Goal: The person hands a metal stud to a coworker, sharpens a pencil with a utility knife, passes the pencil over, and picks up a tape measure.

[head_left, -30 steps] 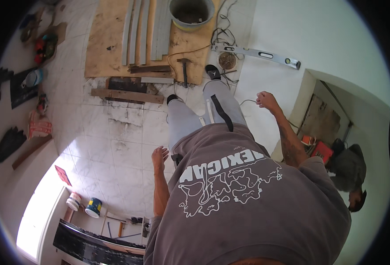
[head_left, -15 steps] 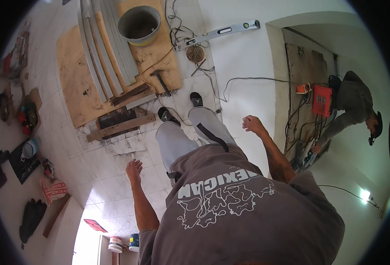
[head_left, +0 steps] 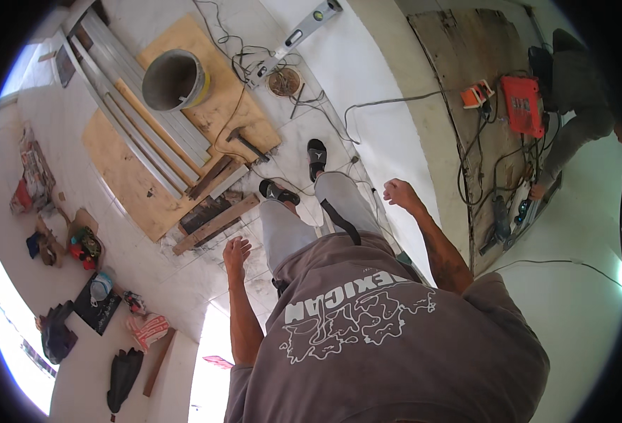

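Observation:
My left hand point(head_left: 236, 251) hangs at my side over the pale tiled floor, its fingers loosely bent and apart, with nothing in them. On the other side, my right hand point(head_left: 399, 193) hangs beside the white wall, fingers half curled and likewise holding nothing. Neither hand touches anything. Nearest to the left hand lies a wooden plank point(head_left: 216, 224) at the end of a yellowish board. A hammer point(head_left: 247, 144) rests on that board point(head_left: 131, 187), ahead of my feet.
Long metal profiles point(head_left: 124, 134) and a grey bucket point(head_left: 177, 79) stand on the board. A spirit level point(head_left: 293, 41) lies near cables point(head_left: 237, 60). On the right, a co-worker's sleeve point(head_left: 571, 144) reaches down near a red case point(head_left: 522, 106). Bags and tools line the left wall.
The view has turned, so the board, bucket and level sit further left and the co-worker further up and right. My hands stay hanging and empty.

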Tool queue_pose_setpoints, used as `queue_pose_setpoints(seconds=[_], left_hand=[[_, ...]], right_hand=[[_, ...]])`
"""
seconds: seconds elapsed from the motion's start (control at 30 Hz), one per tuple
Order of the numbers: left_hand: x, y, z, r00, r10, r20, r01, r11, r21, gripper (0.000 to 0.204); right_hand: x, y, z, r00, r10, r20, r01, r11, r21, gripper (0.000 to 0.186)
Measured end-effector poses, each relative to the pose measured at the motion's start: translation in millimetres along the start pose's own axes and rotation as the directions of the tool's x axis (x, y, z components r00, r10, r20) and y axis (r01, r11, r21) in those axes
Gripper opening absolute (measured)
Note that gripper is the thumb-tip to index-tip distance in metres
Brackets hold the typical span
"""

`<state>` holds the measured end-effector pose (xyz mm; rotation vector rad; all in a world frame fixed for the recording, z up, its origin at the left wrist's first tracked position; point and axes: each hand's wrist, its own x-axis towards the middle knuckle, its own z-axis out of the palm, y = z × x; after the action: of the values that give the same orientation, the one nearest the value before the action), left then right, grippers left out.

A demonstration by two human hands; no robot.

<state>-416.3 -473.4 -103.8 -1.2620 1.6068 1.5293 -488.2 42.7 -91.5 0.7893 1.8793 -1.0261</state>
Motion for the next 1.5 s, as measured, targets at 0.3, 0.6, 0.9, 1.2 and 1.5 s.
queue_pose_setpoints(seconds=[0.3,0.6,0.9,1.2,1.5], left_hand=[[10.3,50.3,66.9,0.997,-0.022,0.072,0.013,0.992,0.127,0.044],[6.4,88.9,93.0,0.997,-0.010,0.083,-0.011,0.966,0.259,0.036],[38.7,115.9,81.6,0.994,-0.050,0.102,-0.001,0.895,0.446,0.035],[78.0,171.5,115.2,0.925,0.035,0.378,-0.266,0.769,0.581,0.032],[109.6,148.8,33.6,0.919,0.002,0.395,-0.271,0.731,0.627,0.027]], right_hand=[[3.4,40.0,-16.7,0.997,0.074,-0.034,-0.067,0.983,0.168,0.031],[5.0,60.3,-2.7,0.994,0.112,0.002,-0.106,0.933,0.343,0.031],[-37.9,129.3,57.4,0.944,0.325,0.059,-0.304,0.785,0.539,0.031],[-93.0,168.5,156.2,0.879,0.464,0.107,-0.384,0.556,0.737,0.032],[-108.1,177.9,298.0,0.972,0.236,0.013,-0.160,0.620,0.768,0.020]])
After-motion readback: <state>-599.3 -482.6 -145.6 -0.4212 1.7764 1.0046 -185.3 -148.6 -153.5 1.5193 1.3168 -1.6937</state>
